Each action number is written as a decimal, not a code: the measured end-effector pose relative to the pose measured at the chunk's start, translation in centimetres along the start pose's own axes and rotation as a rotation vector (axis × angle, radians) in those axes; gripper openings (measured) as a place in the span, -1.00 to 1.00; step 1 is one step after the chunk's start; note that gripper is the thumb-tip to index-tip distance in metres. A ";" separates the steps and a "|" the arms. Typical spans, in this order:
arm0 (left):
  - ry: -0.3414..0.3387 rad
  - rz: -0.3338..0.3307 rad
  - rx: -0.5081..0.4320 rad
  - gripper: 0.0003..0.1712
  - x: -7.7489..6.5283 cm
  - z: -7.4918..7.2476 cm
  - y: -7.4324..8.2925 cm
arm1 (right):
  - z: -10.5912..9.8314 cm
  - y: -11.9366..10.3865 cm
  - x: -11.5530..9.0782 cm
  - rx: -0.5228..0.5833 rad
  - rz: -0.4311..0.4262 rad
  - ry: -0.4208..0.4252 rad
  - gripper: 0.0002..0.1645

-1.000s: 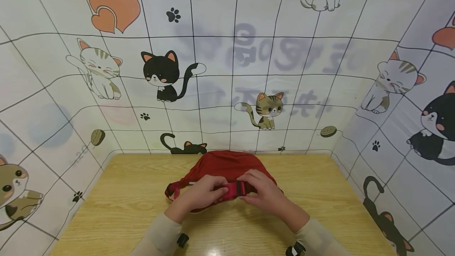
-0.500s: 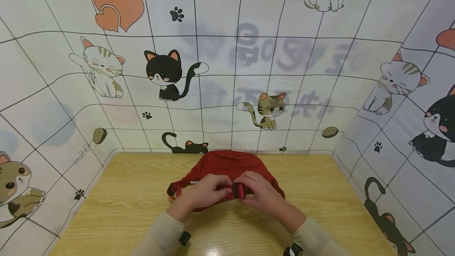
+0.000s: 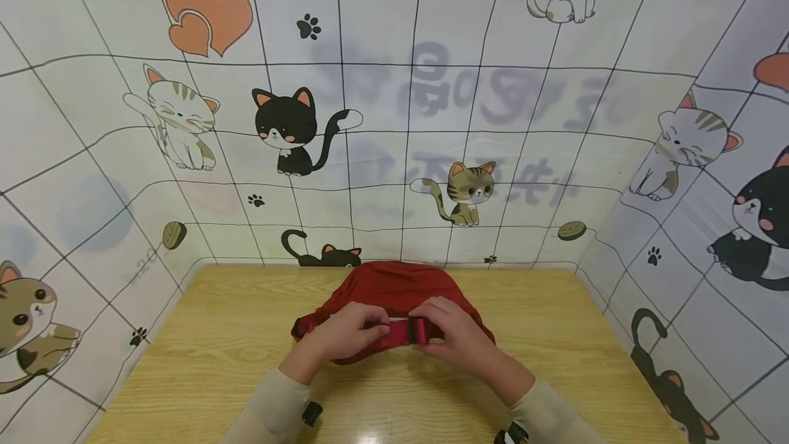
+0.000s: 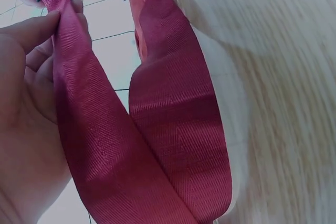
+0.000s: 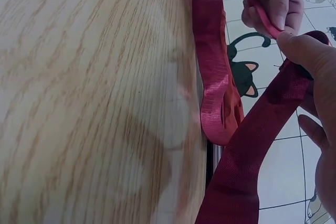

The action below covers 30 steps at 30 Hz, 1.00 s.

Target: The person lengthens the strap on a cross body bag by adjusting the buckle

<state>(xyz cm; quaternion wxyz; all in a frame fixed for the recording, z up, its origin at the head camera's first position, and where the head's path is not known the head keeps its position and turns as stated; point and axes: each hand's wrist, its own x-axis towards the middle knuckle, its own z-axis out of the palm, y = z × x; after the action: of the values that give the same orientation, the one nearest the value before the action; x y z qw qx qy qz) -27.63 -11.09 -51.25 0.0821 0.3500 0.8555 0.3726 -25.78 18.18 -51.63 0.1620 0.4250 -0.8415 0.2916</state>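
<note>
A red waist bag [image 3: 401,286] lies on the wooden table, its dark red webbing strap [image 3: 391,338] raised in front of it. My left hand [image 3: 345,334] pinches the strap between thumb and fingers, left of a black slider buckle [image 3: 414,331]. On the buckle's other side, my right hand [image 3: 456,338] grips the strap, thumb below and fingers above. The left wrist view shows the webbing [image 4: 173,129] hanging in a broad loop below the left thumb. In the right wrist view, the right thumb [image 5: 304,51] presses on the strap close to the buckle, which is mostly hidden.
The wooden table [image 3: 555,362] reaches back to a wall [image 3: 382,122] covered with a cat-print sheet. Similar sheets stand at the left and right. A black clip [image 3: 311,413] hangs by the left sleeve, another black-and-white piece [image 3: 513,433] by the right.
The hands and buckle first drew closer together; then my left hand slid left along the strap, showing more webbing. My right hand keeps its grip and shifts slightly right.
</note>
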 end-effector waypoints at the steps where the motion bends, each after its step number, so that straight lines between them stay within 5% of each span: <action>1: 0.000 0.003 -0.002 -0.82 0.0 0.0 0.0 | 0.0 0.0 0.0 0.001 -0.004 0.002 -0.29; 17: -0.013 0.048 -0.039 -0.81 1.2 0.3 1.6 | 0.7 -0.6 0.8 -0.004 -0.065 0.023 -0.32; 30: -0.012 0.013 -0.047 -0.94 1.1 0.3 2.0 | 0.8 -0.5 0.9 0.017 -0.031 0.012 -0.32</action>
<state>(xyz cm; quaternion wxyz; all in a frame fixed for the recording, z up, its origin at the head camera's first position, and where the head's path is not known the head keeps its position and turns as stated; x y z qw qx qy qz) -27.25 -9.24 -49.95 0.0932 0.3556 0.8437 0.3911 -25.89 16.86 -51.56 0.1678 0.4376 -0.8313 0.2988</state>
